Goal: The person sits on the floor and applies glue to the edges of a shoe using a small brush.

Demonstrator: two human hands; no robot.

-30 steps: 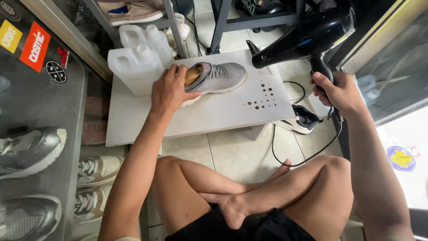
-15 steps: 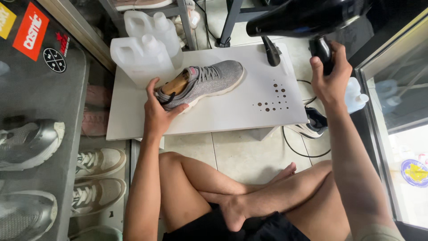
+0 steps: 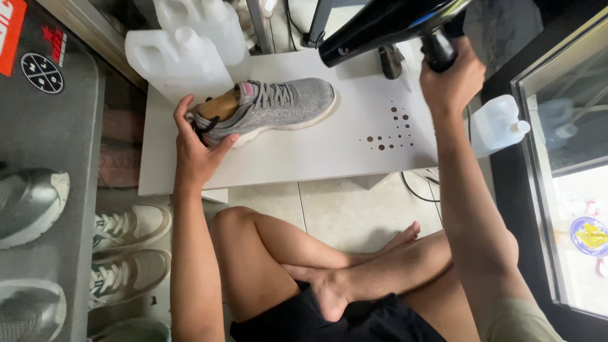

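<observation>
Tiled floor [image 3: 342,202] nearest, person seated cross-legged on it, low white board surface [image 3: 329,149] just beyond the knees. Left hand [image 3: 196,152] on that surface, fingers wrapped around the heel of a grey knit sneaker with pale sole [image 3: 272,107], which lies on its side, wooden shoe tree showing in the opening. Right hand [image 3: 453,79] raised over the surface's right part, fingers closed on the handle of a black hair dryer [image 3: 386,25], nozzle aimed left toward the sneaker toe. White plastic jugs [image 3: 180,57] behind the sneaker.

grey knit sneaker [image 3: 272,107], black hairdryer [image 3: 386,25], white table [image 3: 329,152]
</observation>
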